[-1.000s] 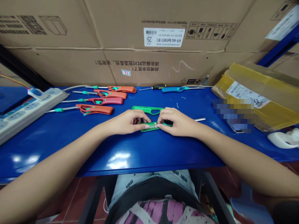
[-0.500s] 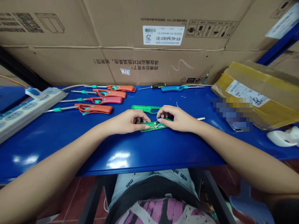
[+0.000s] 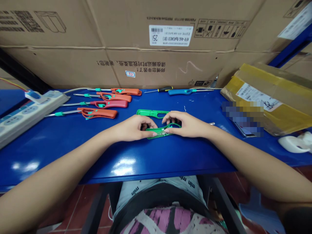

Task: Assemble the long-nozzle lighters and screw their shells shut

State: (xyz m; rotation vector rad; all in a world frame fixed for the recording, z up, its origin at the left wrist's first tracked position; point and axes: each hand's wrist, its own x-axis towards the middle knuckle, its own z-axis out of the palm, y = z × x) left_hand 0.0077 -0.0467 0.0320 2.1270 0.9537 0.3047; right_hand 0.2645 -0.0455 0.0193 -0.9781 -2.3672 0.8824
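Note:
An opened green lighter casing [image 3: 159, 133], with small pale and metal parts lying inside it, is held low over the blue table. My left hand [image 3: 134, 128] grips its left end, thumb along the near edge and fingers curled behind. At the other end, my right hand [image 3: 190, 125] has its thumb pressed on the parts in the casing, with the fingers bent over the far side; its palm hides some of the handle. A second green casing half [image 3: 149, 113] lies flat just beyond both hands. The tip of a metal rod [image 3: 212, 123] sticks out past my right wrist.
Several orange and red lighters [image 3: 99, 113] lie at the left near a white power strip [image 3: 21, 115]. A screwdriver [image 3: 165, 89] and a blue lighter [image 3: 180, 92] rest at the back. On the right are a taped carton [image 3: 273, 97] and a phone [image 3: 241, 122].
My right fingers have lifted away from the small dark part they pinched, and the thumb now presses farther down on the casing. More of the green handle loop shows. My left hand has barely moved.

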